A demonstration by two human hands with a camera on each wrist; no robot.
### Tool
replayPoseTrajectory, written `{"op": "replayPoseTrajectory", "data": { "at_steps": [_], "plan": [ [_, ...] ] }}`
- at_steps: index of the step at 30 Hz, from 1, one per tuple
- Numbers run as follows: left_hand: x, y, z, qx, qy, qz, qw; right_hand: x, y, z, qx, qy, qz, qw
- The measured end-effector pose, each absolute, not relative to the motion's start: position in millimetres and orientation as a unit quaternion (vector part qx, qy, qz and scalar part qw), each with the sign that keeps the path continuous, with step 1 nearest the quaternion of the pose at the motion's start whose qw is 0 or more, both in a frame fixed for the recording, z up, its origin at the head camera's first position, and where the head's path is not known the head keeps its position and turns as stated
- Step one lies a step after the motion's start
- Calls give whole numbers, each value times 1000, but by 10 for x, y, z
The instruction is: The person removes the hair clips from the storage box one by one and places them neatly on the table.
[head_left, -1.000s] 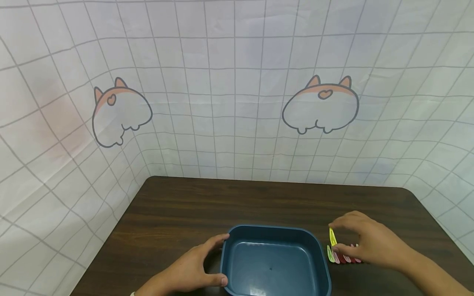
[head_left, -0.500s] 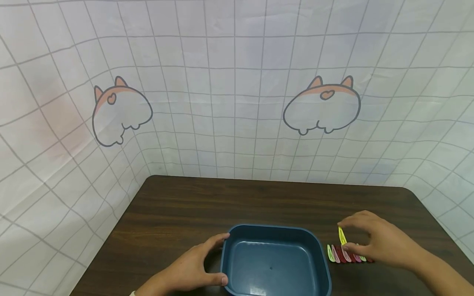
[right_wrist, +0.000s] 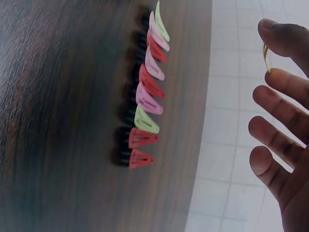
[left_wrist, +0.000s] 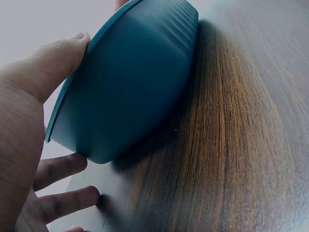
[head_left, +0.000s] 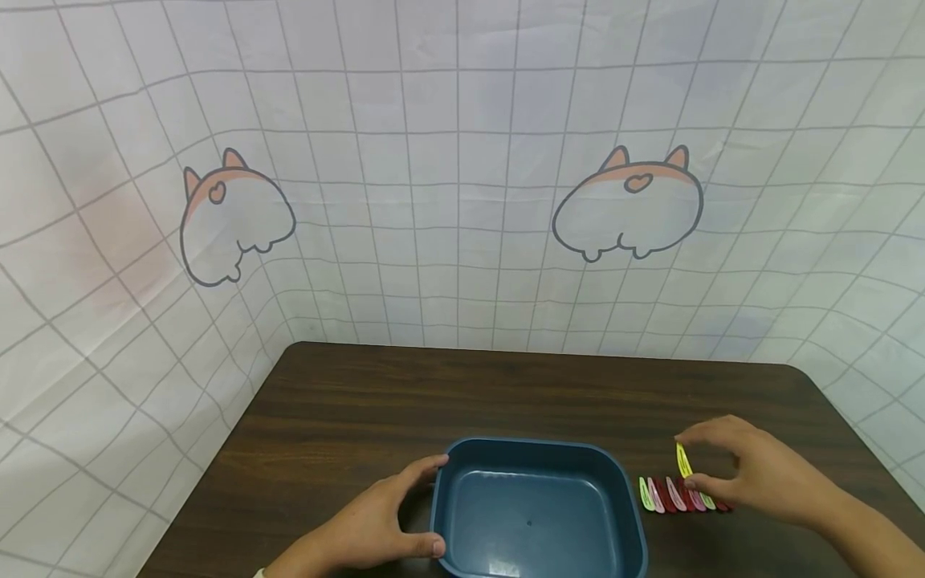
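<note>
A yellow snap hair clip (head_left: 683,461) is pinched between the thumb and index finger of my right hand (head_left: 769,474), just above a row of hair clips (head_left: 675,494). In the right wrist view its thin edge shows between the fingertips, and the other fingers are spread. The row holds light green, pink and red clips (right_wrist: 152,87) set side by side on the table. My left hand (head_left: 368,518) rests against the left side of a blue plastic basin (head_left: 531,514). Its thumb touches the rim and its index finger reaches the far left corner, both fairly straight.
The dark wood-grain table (head_left: 462,393) carries the basin at its front middle, with the clip row close to the basin's right side. A white grid-patterned curtain (head_left: 448,201) with cartoon prints surrounds the table's back and sides.
My right hand has moved to the right along the row with the yellow hair clip, uncovering more clips. The left hand and the basin have stayed in place.
</note>
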State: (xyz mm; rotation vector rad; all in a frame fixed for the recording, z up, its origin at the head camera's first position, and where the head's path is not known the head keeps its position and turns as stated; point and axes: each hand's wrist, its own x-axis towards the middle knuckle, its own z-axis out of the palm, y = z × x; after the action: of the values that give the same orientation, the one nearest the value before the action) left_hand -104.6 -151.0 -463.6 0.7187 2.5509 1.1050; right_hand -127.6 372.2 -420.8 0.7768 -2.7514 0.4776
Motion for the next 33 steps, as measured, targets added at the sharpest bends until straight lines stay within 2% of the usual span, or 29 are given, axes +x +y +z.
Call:
{"op": "replayPoseTrajectory", "data": {
  "at_steps": [7, 16, 33],
  "plan": [
    [-1047, -1521, -4640, 250, 880, 381, 134, -1238, 3818, -4264, 233, -945, 208, 94],
    [-1043, -1525, -4629, 245, 881, 381, 140, -1204, 3931, -4353, 218, -947, 218, 88],
    [-1049, -1532, -4653, 247, 881, 379, 141, -1222, 4115, -4541, 174, -959, 224, 24]
  ]
}}
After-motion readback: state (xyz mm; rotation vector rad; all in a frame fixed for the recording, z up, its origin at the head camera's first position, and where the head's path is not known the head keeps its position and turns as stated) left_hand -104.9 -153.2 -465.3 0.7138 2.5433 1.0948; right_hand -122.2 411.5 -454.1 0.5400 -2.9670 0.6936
